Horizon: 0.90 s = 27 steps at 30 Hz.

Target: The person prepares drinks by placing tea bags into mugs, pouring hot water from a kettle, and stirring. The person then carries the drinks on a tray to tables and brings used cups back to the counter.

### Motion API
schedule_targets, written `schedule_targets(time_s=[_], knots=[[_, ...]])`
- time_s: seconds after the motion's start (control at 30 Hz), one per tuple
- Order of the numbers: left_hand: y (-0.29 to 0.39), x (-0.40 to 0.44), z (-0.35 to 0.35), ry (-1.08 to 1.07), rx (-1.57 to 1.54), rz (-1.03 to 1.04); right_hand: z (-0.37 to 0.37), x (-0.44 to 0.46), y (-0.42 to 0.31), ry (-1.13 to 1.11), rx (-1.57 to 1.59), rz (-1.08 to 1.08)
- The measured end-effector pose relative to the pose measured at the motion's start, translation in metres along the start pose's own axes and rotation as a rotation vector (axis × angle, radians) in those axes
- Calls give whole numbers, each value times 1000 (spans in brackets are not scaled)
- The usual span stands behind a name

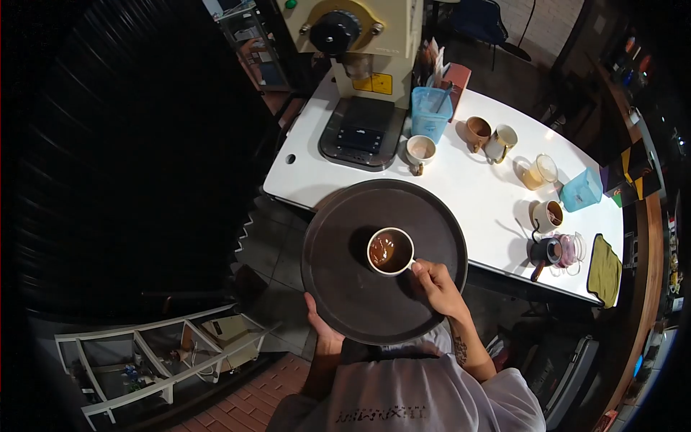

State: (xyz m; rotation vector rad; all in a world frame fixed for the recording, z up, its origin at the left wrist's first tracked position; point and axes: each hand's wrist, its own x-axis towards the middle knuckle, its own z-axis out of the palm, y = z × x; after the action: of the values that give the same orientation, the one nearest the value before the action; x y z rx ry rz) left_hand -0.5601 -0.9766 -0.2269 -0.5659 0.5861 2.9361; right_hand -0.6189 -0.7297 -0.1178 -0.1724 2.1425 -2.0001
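Your right hand (436, 286) is closed on the handle of a white cup (391, 274), with your thumb and fingers pinched together. The cup is near the middle of the frame, over the round dark tray (345, 306), and brown drink (382, 248) shows inside it. You can't tell from here if the cup sits on the tray or is held just above it. Your left hand (325, 325) holds the tray by its edge, below the middle and a bit to the left; most of those fingers hide under it, so you can't tell how they are bent. Past the tray is the white table (489, 216), which goes from the top middle down to the right side. The top of the tray covers part of the table's near edge, and you can't tell if they touch. A big cream machine (396, 36) stands at the top middle, with a black pad (360, 137) at its foot. Just right of the pad is a pale mug (420, 150), near a blue bin (430, 122). More to the right, a brown mug (477, 131) and a cream mug (500, 144) stand close together. Then come a glass jug (540, 174), a blue tub (581, 191), a white mug (545, 218) and a glass pot (572, 248). A green cloth (604, 270) lies at the table's right end.
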Motion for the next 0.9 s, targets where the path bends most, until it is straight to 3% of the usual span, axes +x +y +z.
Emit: schedule_targets(time_s=[0.57,0.7,0.87,0.9], knots=[[182,18,-47,-124,-93,31,175,91,-1,-125,71,41],[226,21,-74,-150,-188,70,217,114,-36,-140,7,63],[276,31,-91,-190,-322,159,222,164,-32,307,-366,-204],[287,32,-85,-43,-139,210,221,180,-34,352,-454,-214]])
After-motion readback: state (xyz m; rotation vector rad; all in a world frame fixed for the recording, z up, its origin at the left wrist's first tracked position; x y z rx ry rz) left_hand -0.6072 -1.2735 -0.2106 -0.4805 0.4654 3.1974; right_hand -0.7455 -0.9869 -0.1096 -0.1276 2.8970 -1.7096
